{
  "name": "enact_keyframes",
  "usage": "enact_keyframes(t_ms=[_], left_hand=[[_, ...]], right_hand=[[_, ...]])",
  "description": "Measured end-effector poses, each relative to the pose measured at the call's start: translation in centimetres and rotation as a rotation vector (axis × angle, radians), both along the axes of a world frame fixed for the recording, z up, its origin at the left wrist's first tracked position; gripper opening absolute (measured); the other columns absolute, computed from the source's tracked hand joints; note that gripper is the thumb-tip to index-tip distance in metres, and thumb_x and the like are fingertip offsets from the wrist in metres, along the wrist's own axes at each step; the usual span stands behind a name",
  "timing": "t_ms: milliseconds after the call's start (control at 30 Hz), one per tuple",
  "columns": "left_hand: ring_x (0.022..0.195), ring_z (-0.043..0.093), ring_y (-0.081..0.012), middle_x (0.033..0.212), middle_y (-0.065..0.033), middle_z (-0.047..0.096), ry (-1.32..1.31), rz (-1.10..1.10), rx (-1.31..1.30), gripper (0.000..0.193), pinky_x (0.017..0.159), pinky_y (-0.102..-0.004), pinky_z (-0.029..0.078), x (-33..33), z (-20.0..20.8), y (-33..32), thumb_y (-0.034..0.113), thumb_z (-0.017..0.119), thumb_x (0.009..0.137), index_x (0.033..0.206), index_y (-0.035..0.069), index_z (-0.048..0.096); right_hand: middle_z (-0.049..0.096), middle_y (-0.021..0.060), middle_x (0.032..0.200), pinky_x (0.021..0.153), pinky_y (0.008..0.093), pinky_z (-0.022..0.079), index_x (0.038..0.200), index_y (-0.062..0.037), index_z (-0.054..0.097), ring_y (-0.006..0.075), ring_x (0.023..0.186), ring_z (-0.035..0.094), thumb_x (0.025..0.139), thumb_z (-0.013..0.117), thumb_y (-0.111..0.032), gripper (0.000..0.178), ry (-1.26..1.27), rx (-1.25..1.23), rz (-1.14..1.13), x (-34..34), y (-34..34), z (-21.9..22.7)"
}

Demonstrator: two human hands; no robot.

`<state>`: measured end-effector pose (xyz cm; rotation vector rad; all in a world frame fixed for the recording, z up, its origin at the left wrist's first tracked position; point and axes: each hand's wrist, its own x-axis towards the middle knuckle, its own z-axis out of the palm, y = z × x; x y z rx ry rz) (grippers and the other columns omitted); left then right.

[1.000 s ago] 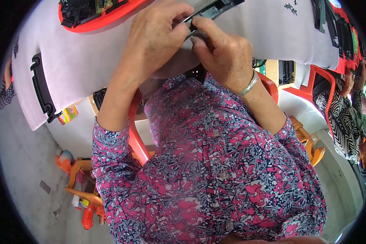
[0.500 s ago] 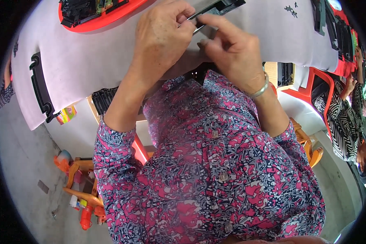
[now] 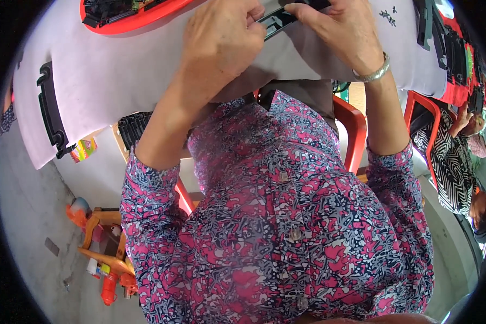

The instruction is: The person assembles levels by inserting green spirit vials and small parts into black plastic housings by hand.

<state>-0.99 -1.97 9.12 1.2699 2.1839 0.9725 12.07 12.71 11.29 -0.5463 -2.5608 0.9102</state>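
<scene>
Between my hands, over the far part of the table, is a long black plastic part [image 3: 278, 24] with a glossy, slotted face. My left hand [image 3: 222, 40] is closed around its near-left end, fingers curled and pressed together. Farther along, my right hand [image 3: 346, 33] grips the other end, the thumb lying on top and the fingers partly cut off by the picture's upper edge. A similar black plastic part [image 3: 51, 108] with notched ends lies alone at the table's left edge. Several tiny dark pieces [image 3: 387, 18] lie to the right of my right hand.
A red tray [image 3: 125, 26] heaped with black parts stands at the far left on the pale-covered table [image 3: 129, 70]. More black parts [image 3: 454, 48] line the right side. Red chairs [image 3: 355, 132] stand below the table edge. A person in patterned clothes [image 3: 449, 156] sits at right.
My right hand has moved right and away from me along the black plastic part, and its thumb now presses on it. My left hand stays closed on the near end.
</scene>
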Motion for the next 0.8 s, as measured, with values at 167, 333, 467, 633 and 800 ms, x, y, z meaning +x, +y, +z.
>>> enact_keyframes(t_ms=[167,333,467,633,800], left_hand=[[0.078,0.062,-0.042,0.076,-0.0238,0.059,-0.027,-0.008,-0.001,0.01,0.071,-0.0479,0.047,-0.3,-0.3,0.2,0.006,0.063,0.078,0.081,-0.004,0.062],[0.08,0.062,-0.0429,0.078,-0.0246,0.061,-0.007,-0.021,-0.011,0.011,0.072,-0.0482,0.048,-0.3,-0.4,0.1,0.006,0.062,0.079,0.081,-0.004,0.061],[0.08,0.062,-0.0433,0.077,-0.0247,0.061,0.014,-0.006,0.02,0.011,0.073,-0.0488,0.048,-0.3,-0.7,0.2,0.006,0.061,0.079,0.081,-0.005,0.061],[0.082,0.062,-0.0427,0.079,-0.0247,0.061,-0.028,-0.001,-0.095,0.012,0.074,-0.0486,0.048,-0.3,-0.1,0.3,0.007,0.061,0.079,0.082,-0.005,0.061],[0.082,0.062,-0.0411,0.081,-0.0236,0.062,-0.006,0.0,-0.045,0.011,0.073,-0.0477,0.048,-0.3,-0.6,0.1,0.007,0.061,0.079,0.082,-0.004,0.061]], right_hand=[[0.062,0.0099,0.085,0.087,0.0379,0.043,0.087,-0.0038,0.069,0.0265,0.081,0.058,0.075,0.073,-0.006,0.013,-0.204,-0.042,0.238,-1.6,1.7,0.3],[0.062,0.01,0.085,0.08,0.0363,0.047,0.085,-0.0042,0.069,0.024,0.08,0.06,0.075,0.072,-0.005,0.011,-0.232,-0.108,0.265,-2.2,2.2,-0.1],[0.061,0.0052,0.081,0.071,0.0312,0.049,0.083,-0.0025,0.066,0.0153,0.077,0.059,0.077,0.068,0.0,0.006,-0.258,-0.317,0.297,-2.5,2.9,-1.8],[0.06,-0.0001,0.073,0.067,0.0267,0.047,0.08,-0.0011,0.062,0.0085,0.072,0.055,0.08,0.066,0.003,0.006,-0.262,-0.564,0.315,-2.4,3.3,-2.6],[0.059,-0.0013,0.071,0.065,0.0264,0.046,0.079,-0.0013,0.061,0.0074,0.07,0.053,0.08,0.066,0.003,0.007,-0.273,-0.529,0.333,-2.6,3.4,-2.2]])
